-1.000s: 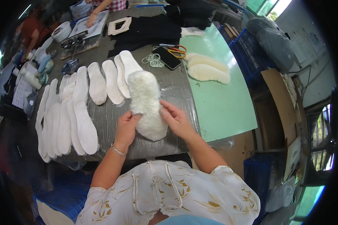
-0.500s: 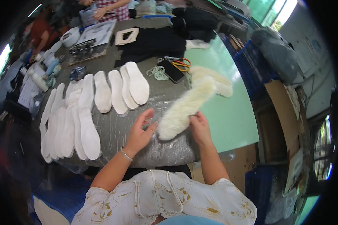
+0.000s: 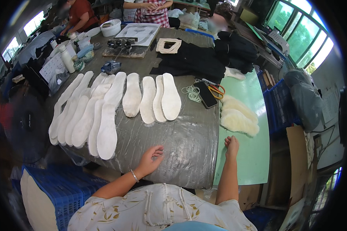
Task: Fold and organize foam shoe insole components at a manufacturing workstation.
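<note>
Two fluffy cream insoles (image 3: 240, 120) lie overlapping on the pale green board at the right. Just in front of them is my right hand (image 3: 231, 147), its fingers curled in and nothing seen in them. Over the near part of the grey table, my left hand (image 3: 150, 159) is empty, with loosely bent fingers apart from the thumb. To its left, several flat white insoles (image 3: 106, 131) lie in overlapping rows. More white insoles (image 3: 171, 96) are laid out beyond my left hand.
A phone (image 3: 207, 94), orange-handled scissors (image 3: 219, 91) and a coil of pale cord (image 3: 192, 93) lie right of centre. Black fabric (image 3: 192, 59) covers the far side. Bottles (image 3: 67, 58) crowd the left edge; a blue crate (image 3: 65, 196) stands below. Two people work at the far end.
My right hand has let go of the fluffy insole, which now lies with the other on the green board. My left hand has stayed over the table; the view has shifted.
</note>
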Available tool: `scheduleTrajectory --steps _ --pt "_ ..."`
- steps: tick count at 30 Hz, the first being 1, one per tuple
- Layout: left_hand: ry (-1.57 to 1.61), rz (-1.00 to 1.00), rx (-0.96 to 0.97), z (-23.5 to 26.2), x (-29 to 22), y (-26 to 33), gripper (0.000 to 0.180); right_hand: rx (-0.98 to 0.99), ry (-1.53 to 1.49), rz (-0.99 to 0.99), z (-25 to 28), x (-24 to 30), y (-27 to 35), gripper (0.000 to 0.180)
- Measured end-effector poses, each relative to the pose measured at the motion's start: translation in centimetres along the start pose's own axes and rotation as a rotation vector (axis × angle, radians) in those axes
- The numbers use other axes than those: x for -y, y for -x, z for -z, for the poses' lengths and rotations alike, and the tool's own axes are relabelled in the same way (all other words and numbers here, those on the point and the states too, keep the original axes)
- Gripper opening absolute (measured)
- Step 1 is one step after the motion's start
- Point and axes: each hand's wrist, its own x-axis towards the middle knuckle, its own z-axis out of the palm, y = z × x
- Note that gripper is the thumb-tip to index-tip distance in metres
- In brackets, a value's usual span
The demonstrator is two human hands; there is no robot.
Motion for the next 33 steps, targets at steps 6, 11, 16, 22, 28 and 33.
scheduleTrajectory --steps 6,11,16,22,28,33 --pt "0.022 -0.029 0.093 1.0 -0.4 0.3 0.051 -0.025 0.09 0.075 -1.1 -0.7 1.1 0.039" --pt "0.091 -0.022 0.126 1.2 -1.1 0.2 0.053 -0.025 0.095 0.082 0.4 -1.0 0.7 0.032" --pt "0.115 -0.056 0.143 1.7 -1.3 0.3 0.051 -0.036 0.132 0.124 -0.4 -1.0 1.3 0.03" --pt "-0.035 -0.134 0.1 1.4 -1.3 0.3 0.046 -0.043 0.204 0.188 -1.0 -1.3 1.9 0.038" --pt "-0.027 -0.115 0.067 1.1 -1.9 0.3 0.046 0.011 0.185 0.234 -0.4 -2.3 1.3 0.037" --pt "-0.077 -0.083 0.041 0.8 -2.0 0.6 0.044 0.06 0.125 0.259 -1.0 -1.7 2.8 0.028"
